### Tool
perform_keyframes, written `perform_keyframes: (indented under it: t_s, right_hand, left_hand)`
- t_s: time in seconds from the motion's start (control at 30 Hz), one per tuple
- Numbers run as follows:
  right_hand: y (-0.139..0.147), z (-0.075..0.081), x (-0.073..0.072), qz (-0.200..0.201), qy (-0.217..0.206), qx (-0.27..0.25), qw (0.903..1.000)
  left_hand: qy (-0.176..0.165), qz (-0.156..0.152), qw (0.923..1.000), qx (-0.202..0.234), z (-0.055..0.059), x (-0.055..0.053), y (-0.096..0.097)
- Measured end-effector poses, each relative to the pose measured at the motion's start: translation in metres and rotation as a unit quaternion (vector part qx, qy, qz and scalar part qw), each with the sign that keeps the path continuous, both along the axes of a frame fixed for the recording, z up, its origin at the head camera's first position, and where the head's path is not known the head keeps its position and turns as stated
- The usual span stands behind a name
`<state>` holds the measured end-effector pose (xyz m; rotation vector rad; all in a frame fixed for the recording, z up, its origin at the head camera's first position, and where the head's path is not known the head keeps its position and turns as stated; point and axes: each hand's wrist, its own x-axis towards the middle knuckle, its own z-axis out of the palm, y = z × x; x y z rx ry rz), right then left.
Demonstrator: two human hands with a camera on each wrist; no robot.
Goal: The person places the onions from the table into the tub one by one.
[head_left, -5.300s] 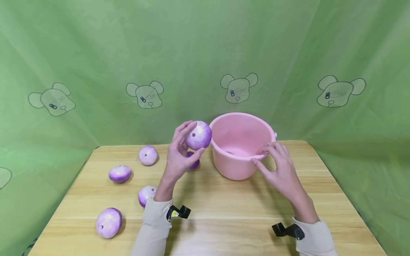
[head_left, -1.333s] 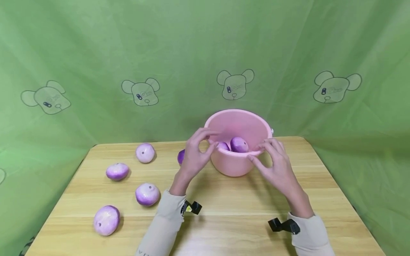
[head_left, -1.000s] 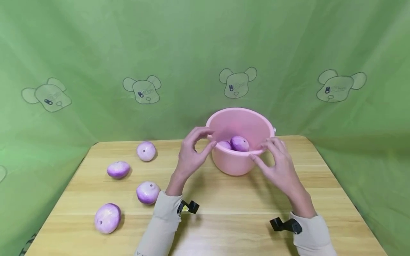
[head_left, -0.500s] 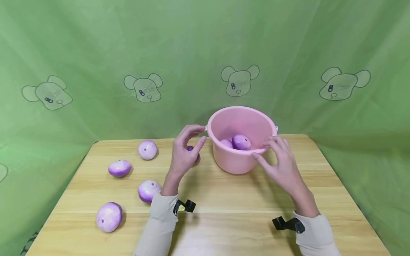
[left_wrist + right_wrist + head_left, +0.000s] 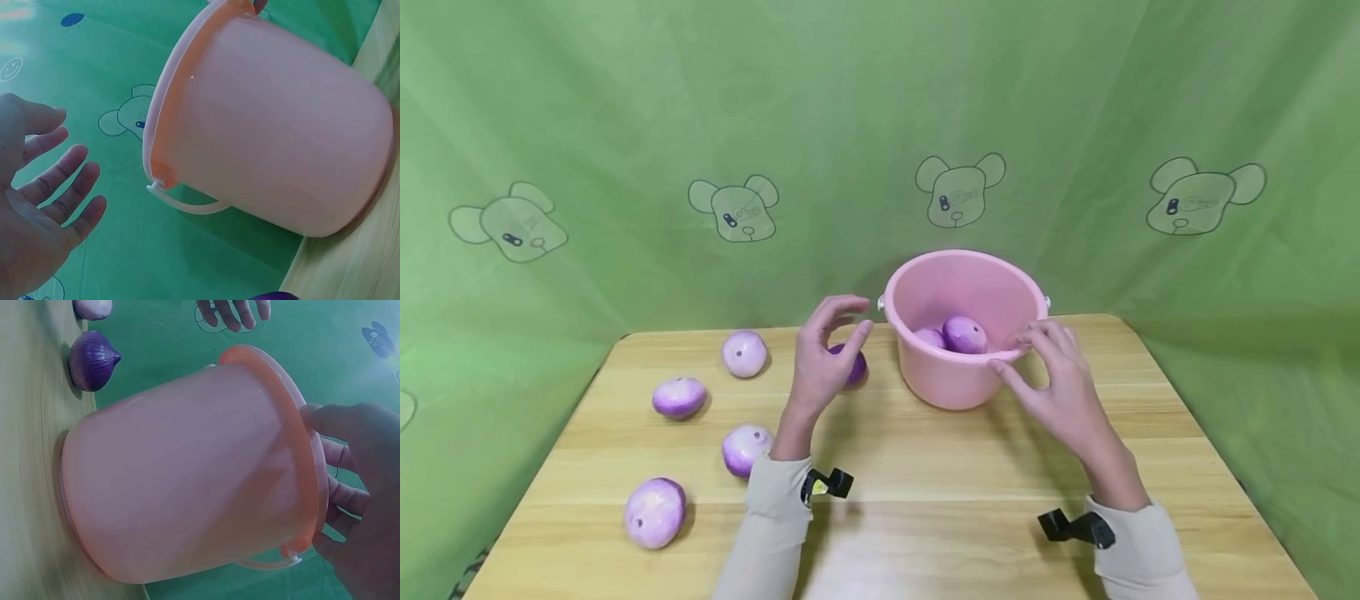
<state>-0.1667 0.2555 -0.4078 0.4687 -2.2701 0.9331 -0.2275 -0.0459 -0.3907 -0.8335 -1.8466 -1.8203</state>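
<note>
A pink bucket (image 5: 951,379) stands upright at the back of the table, two purple onions inside, one onion (image 5: 965,335) showing more fully. My right hand (image 5: 1060,392) pinches the bucket's near right rim between thumb and fingers; the right wrist view shows the thumb outside it. Left of the bucket, my left hand (image 5: 826,354) hovers empty, fingers spread and loosely bent in the left wrist view. Behind that hand a dark purple onion (image 5: 856,369) rests on the table, partly hidden; the right wrist view shows this onion (image 5: 92,361) with its pointed tip.
Several more onions lie on the left of the wooden table (image 5: 910,533): one at the back (image 5: 744,354), an oval onion (image 5: 679,398), an onion (image 5: 747,450) by the left sleeve, and a front onion (image 5: 655,512). A green curtain (image 5: 850,125) hangs behind.
Earlier the left hand held an onion beside the bucket; two onions now lie inside. The left hand has since drawn back leftward from the rim, empty. The right hand keeps its hold.
</note>
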Motion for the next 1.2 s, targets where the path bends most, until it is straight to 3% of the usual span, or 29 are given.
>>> perform_keyframes:
  t_s: [0.1,0.23,0.43,0.5,0.67,0.77,0.97,1.2]
  right_hand:
    - [0.000,0.000,0.000,0.001,-0.002,0.001,1.0000]
    - [0.001,0.001,0.000,-0.001,-0.004,0.001,1.0000]
    - [0.001,0.000,0.000,-0.004,-0.001,0.000,1.0000]
    - [0.001,0.000,0.000,-0.004,0.001,-0.001,1.0000]
    - [0.001,-0.001,0.000,-0.004,0.003,-0.001,1.0000]
    - [0.001,-0.001,0.000,-0.004,0.003,-0.001,1.0000]
    - [0.000,-0.001,-0.001,-0.002,0.003,-0.003,1.0000]
    - [0.000,-0.002,-0.001,-0.004,-0.001,-0.001,1.0000]
  left_hand:
    - [-0.004,0.005,1.0000,0.005,-0.011,-0.008,-0.003]
    - [-0.004,0.008,0.9999,0.006,-0.016,-0.014,-0.005]
    - [-0.006,0.013,0.9999,-0.005,-0.020,-0.016,-0.007]
    - [-0.010,0.018,0.9997,-0.008,-0.016,-0.013,-0.006]
    - [-0.024,0.052,0.9983,-0.009,-0.022,-0.016,-0.003]
    - [-0.029,0.079,0.9963,-0.017,-0.033,-0.023,-0.004]
    - [-0.050,0.128,0.9892,-0.051,-0.038,-0.025,-0.006]
    - [-0.084,0.160,0.9796,-0.088,-0.047,-0.029,-0.007]
